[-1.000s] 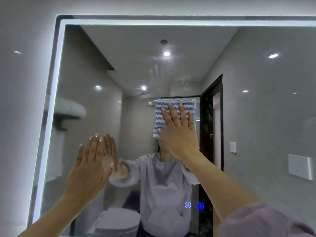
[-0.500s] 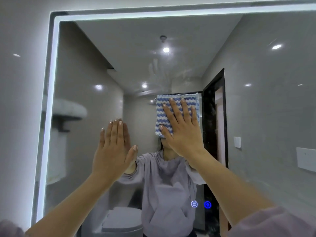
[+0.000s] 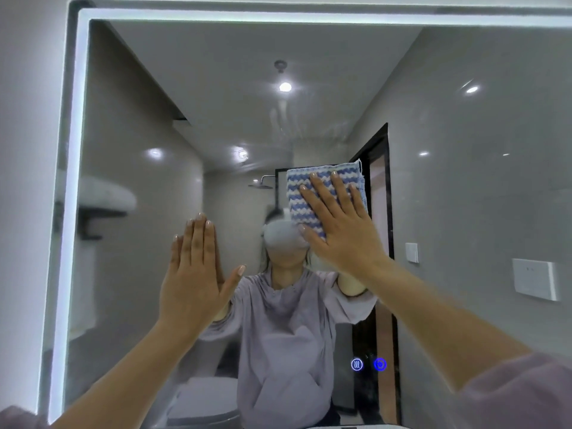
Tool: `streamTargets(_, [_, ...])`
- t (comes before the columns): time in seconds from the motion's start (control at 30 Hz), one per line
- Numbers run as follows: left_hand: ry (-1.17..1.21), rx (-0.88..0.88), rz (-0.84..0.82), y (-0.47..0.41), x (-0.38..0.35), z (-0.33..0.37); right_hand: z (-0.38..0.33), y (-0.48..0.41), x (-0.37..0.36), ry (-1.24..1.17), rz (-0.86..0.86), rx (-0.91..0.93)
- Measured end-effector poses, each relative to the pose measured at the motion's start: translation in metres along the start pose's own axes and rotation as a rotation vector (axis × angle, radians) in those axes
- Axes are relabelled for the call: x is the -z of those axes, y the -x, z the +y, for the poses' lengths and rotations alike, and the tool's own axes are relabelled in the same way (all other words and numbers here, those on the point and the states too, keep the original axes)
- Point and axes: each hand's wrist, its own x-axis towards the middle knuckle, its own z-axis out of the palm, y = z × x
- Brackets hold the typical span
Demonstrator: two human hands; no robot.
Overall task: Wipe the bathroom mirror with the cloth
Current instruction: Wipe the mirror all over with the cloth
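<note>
Mirror (image 3: 464, 187): fills view, lit border (image 3: 71, 181) at 9 o'clock. Left hand (image 3: 198, 283), 8 o'clock of centre: flat, fingers (image 3: 199, 243) straight and together, holds nothing, seemingly braced on mirror. Cloth (image 3: 305, 199), 2 o'clock of centre: pinned flat under right hand (image 3: 343, 236), fingers straight and spread. Recommend even palm pressure, overlapping strokes, working up toward smears (image 3: 288, 122) at 12 o'clock.

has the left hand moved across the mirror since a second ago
Yes: the left hand has shifted right, away from the mirror's lit left edge.
</note>
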Motion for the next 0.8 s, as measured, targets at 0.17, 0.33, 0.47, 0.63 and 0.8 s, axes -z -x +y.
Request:
streamTargets(0.17, [0.034,0.008,-0.002,0.001,-0.001,0.0,0.037,-0.005,0.009,0.04,-0.003,-0.068])
streamTargets(0.33, [0.048,-0.001,0.012,0.001,-0.004,0.0,0.064,0.0,0.014,0.075,-0.003,-0.254])
streamTargets(0.47, [0.051,0.002,0.019,0.002,-0.004,0.001,0.059,-0.001,0.013,0.044,0.021,-0.356])
streamTargets(0.63, [0.087,0.001,0.044,0.002,-0.004,0.003,0.051,-0.004,0.013,0.009,0.035,-0.392])
streamTargets(0.8, [0.101,-0.008,0.063,0.001,-0.005,0.002,0.033,-0.019,0.013,0.006,0.033,-0.4])
